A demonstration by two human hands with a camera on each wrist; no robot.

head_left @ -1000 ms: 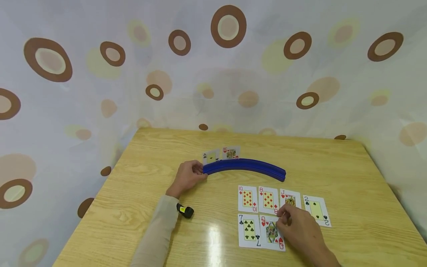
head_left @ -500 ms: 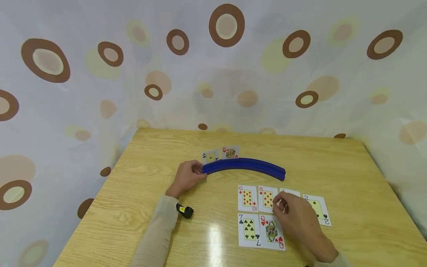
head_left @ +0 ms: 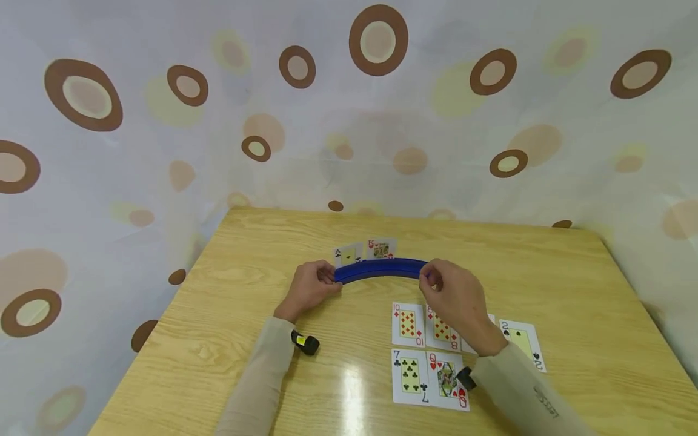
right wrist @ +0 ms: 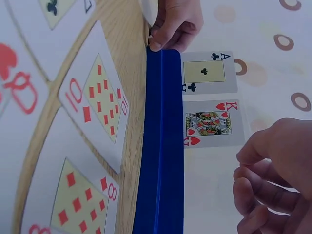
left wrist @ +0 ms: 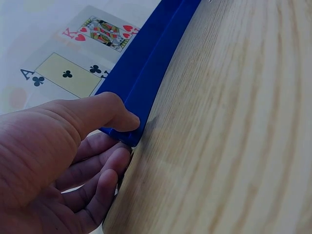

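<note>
A curved blue card holder (head_left: 376, 267) stands on the table with the ace of clubs (head_left: 348, 255) and king of hearts (head_left: 381, 249) upright in its left half. Its left end is pinched by my left hand (head_left: 309, 287); in the left wrist view the thumb (left wrist: 105, 109) lies on top and the fingers curl below. My right hand (head_left: 458, 297) is over the holder's right part, hiding that end in the head view. Its fingers (right wrist: 261, 187) are loosely curled, and no card shows between them. Touch with the holder there cannot be judged.
Face-up cards lie in front of the holder: ten of diamonds (head_left: 408, 325), eight of diamonds (head_left: 442, 332), two of spades (head_left: 520, 339), seven of clubs (head_left: 409, 376) and queen of hearts (head_left: 446, 378). A jack lies partly under the right arm. Patterned cloth (head_left: 322, 121) hangs behind the table.
My right hand has moved from beside the queen and jack, up and forward, to the holder's right part. My left hand keeps its grip on the left end.
</note>
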